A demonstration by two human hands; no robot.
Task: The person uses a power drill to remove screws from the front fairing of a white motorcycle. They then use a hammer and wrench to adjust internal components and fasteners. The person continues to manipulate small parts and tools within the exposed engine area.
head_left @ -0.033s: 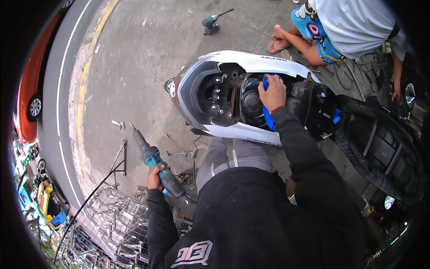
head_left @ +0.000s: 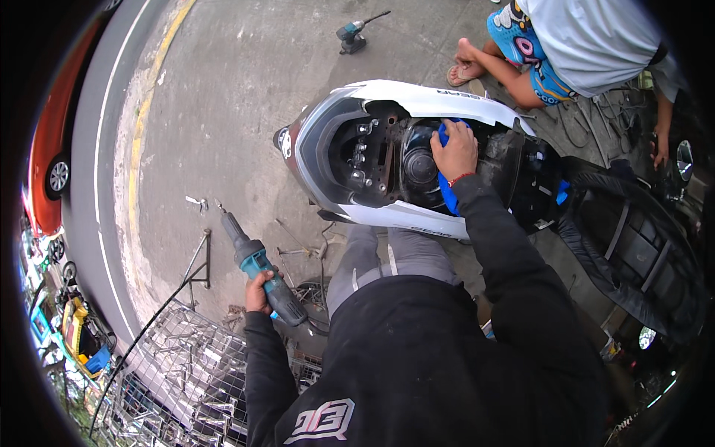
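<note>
My left hand (head_left: 258,291) grips the teal and black body of a die grinder (head_left: 279,296), held out to the left of my legs. Its narrow grey nose points up and away, and a cord trails from the rear. My right hand (head_left: 455,151) is closed over a blue cloth (head_left: 449,195), pressing it beside the black fuel tank cap (head_left: 421,166). That cap sits within the rear of a scooter with white side panels (head_left: 402,216). The scooter's seat (head_left: 633,246) is swung open to the right, underside up. My palm hides part of the cloth.
A cordless drill (head_left: 351,37) stands on the concrete beyond the scooter. At the upper right a person in blue patterned shorts (head_left: 521,45) sits near scattered tools (head_left: 596,123). A wire rack of metal parts (head_left: 194,365) is at lower left. An orange car (head_left: 51,156) is on the road.
</note>
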